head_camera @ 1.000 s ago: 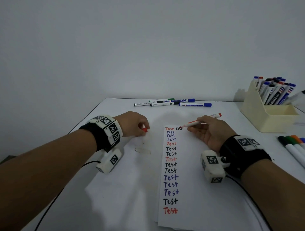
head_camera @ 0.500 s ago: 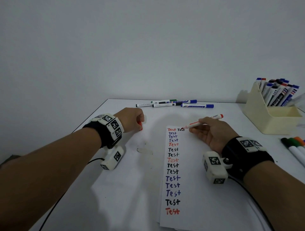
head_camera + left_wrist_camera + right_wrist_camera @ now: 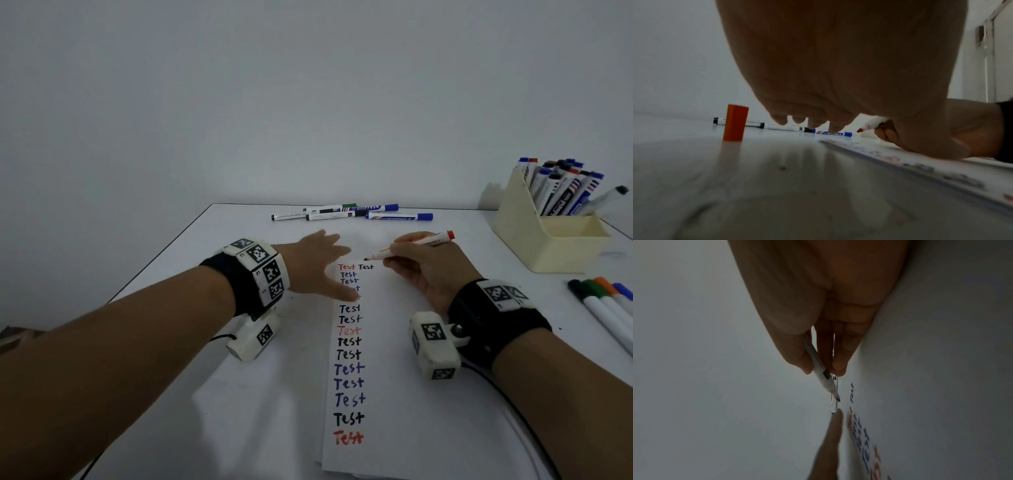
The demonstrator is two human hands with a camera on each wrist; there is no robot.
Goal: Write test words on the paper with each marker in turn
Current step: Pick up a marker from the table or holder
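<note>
A white sheet of paper [image 3: 394, 342] carries a column of "Test" words in red, black and blue, with a second "Test" beside the top one. My right hand [image 3: 399, 262] grips an uncapped red marker [image 3: 414, 245] like a pen, its tip [image 3: 837, 400] just above the paper's top edge. My left hand [image 3: 325, 263] lies open with spread fingers, the thumb resting on the paper's left edge over some of the words. The marker's red cap [image 3: 735, 124] stands upright on the table left of that hand; in the head view the hand hides it.
Several capped markers [image 3: 346, 213] lie at the table's back edge. A cream box [image 3: 555, 246] at the right holds many more. Several markers [image 3: 606, 305] lie by the right edge. The table's left edge [image 3: 157, 260] runs diagonally near my left forearm.
My left hand let go of the red cap, opened and moved right onto the paper's left edge. My right hand kept the marker near the top of the paper.
</note>
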